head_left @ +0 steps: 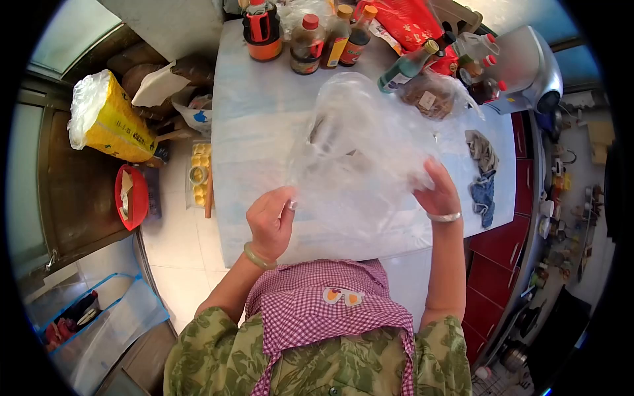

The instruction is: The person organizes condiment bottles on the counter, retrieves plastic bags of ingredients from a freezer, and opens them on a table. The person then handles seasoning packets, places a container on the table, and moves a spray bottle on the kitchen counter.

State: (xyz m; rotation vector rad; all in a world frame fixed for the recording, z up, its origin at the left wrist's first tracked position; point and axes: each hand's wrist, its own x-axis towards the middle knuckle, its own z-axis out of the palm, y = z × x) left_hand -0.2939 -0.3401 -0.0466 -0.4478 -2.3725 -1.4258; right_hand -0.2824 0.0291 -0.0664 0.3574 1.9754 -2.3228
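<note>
A clear, crumpled plastic bag (360, 132) is spread above the table between my two hands. My left hand (269, 216), with a pale bangle at its wrist, pinches the bag's near left edge between thumb and fingers. On the other side, my right hand (438, 190) grips the bag's right edge; its fingertips are partly blurred and covered by the film. Some dark marks show through the bag's middle, but I cannot make out what they are. Below the bag lies the pale table (257, 138).
Sauce bottles (338, 41) and a green glass bottle (404, 69) stand along the far side. A bagged brown food (429, 96) lies near them. Crumpled cloths (483, 178) rest at the right edge. Left of the table are a red basin (137, 198) and an egg tray (200, 175).
</note>
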